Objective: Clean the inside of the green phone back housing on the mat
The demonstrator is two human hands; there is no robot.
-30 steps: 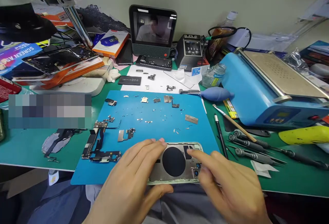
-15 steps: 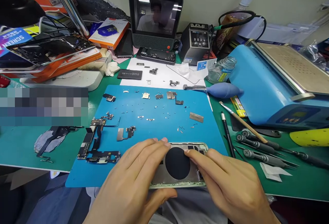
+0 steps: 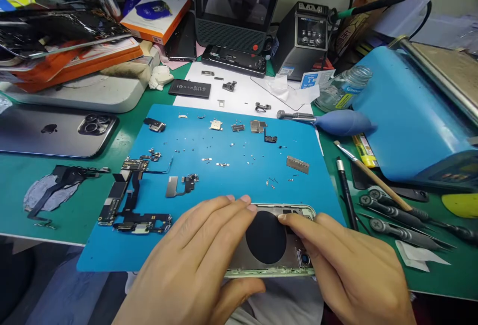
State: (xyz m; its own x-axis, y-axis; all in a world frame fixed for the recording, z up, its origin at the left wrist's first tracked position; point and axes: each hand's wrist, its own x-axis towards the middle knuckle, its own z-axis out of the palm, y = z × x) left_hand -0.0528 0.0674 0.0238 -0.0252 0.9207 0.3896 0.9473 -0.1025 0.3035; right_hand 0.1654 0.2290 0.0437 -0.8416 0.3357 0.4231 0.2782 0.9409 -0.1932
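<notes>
An emptied phone housing [image 3: 239,260] with a pale green frame and a black disc [image 3: 266,237] inside lies between my hands at the near edge of the blue mat. My left hand [image 3: 190,260] grips its left end, fingers over the top and thumb along the near edge. Around the right end, by the camera openings, my right hand [image 3: 354,260] is closed, with its index fingertip on the inside beside the disc. Its other fingertips are hidden. Left of the housing lie a logic board [image 3: 114,200] with flex cables and a connector flex [image 3: 182,185].
The blue mat [image 3: 209,225] bears several screws and small parts. Behind it are a battery [image 3: 189,88] and a blue air blower [image 3: 343,122]. Screwdrivers [image 3: 396,230] and a brush [image 3: 373,178] lie right, near a blue machine [image 3: 418,121]. A dark phone [image 3: 56,131] lies left.
The head view has moved closer and tilted down. Both hands keep their hold on the housing and appear slightly further right. The dark phone at left, pixelated before, now shows clearly.
</notes>
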